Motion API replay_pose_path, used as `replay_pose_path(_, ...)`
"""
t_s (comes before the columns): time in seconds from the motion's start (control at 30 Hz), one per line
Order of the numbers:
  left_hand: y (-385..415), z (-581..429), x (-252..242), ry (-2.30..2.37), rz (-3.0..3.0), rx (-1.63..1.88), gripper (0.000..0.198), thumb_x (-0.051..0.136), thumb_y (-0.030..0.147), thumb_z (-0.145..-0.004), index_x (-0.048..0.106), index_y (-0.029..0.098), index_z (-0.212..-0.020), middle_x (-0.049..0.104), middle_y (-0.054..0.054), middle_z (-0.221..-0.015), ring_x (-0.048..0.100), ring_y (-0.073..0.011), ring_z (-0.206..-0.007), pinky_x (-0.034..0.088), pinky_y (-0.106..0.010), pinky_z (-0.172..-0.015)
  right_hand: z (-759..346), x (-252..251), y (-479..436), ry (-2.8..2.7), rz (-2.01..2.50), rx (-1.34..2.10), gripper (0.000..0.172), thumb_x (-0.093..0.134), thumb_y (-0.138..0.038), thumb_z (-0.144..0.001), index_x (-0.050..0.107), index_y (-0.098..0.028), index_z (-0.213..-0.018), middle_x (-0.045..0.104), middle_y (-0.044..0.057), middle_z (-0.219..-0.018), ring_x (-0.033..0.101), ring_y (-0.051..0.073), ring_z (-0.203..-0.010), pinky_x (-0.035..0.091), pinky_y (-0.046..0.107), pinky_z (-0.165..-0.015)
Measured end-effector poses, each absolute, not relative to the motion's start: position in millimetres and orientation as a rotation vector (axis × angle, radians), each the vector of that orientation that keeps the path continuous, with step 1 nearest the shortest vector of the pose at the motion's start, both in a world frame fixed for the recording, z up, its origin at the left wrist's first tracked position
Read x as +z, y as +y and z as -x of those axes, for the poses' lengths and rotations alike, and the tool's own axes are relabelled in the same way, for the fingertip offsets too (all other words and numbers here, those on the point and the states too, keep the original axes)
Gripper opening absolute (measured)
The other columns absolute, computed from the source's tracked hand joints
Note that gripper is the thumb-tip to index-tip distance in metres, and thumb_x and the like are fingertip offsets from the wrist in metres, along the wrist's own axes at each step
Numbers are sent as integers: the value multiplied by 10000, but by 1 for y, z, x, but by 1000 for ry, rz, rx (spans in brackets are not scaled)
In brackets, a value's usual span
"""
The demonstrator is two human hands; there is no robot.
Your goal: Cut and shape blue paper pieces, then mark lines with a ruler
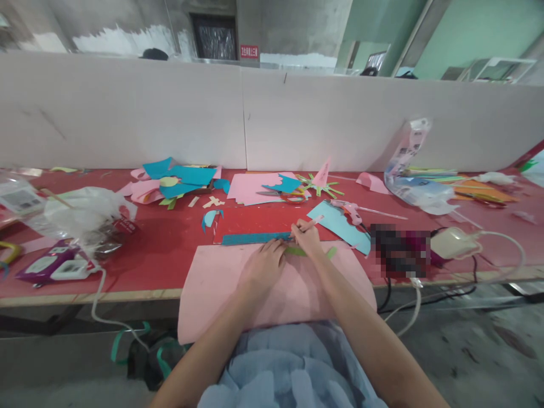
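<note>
A large pink sheet point(212, 283) lies over the front edge of the red table. Along its far edge is a blue strip point(244, 238), which looks like a ruler or paper. My left hand point(267, 262) rests at the strip's right part, fingers spread and pressing down. My right hand point(306, 235) is closed around a thin light pen point(317, 221), its tip near the strip's right end. A green paper strip point(296, 251) lies between my hands on the pink sheet. What lies under my left fingers is hidden.
Beyond my hands are orange-handled scissors point(293, 198), pink sheets point(244, 187) and a pink glue gun point(351, 212). Blue paper scraps point(191, 177) lie back left. Plastic bags point(91, 212) and a purple box point(49, 263) stand left. Cables and a power strip point(454, 243) are right.
</note>
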State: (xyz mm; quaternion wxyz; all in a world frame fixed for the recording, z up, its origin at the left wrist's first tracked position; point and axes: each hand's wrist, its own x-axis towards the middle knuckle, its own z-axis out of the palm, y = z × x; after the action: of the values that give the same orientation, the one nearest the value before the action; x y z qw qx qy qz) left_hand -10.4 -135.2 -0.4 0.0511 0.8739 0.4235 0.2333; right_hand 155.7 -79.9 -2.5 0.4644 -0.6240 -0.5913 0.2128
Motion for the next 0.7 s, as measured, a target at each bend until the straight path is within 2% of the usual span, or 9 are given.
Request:
replay_pose_path(0.2, -136, 10, 0, 1298, -2646, 716, 323, 413, 165, -905, 568, 166, -1188, 562, -82, -1295, 471, -204, -1239, 374, -387, -1070, -152, 5, -84, -1403, 1567, 555, 237, 473, -325, -737, 344, -238, -558, 562, -24, -511, 551, 142, -533, 379, 217, -490)
replay_pose_path(0.5, -136, 10, 2, 1290, -2659, 725, 312, 410, 168, -907, 575, 157, -1171, 572, -81, -1282, 480, -202, -1229, 378, -371, -1062, -151, 9, -86, -1389, 1573, 596, 227, 466, -333, -724, 342, -245, -554, 522, -32, -454, 547, 150, -523, 367, 223, -471)
replay_pose_path(0.7, -136, 9, 1, 1293, -2654, 713, 308, 413, 164, -908, 568, 159, -1175, 568, -82, -1287, 470, -196, -1239, 366, -374, -1072, -150, 11, -88, -1389, 1575, 602, 216, 476, -315, -713, 356, -241, -549, 559, -26, -479, 540, 144, -509, 373, 220, -476)
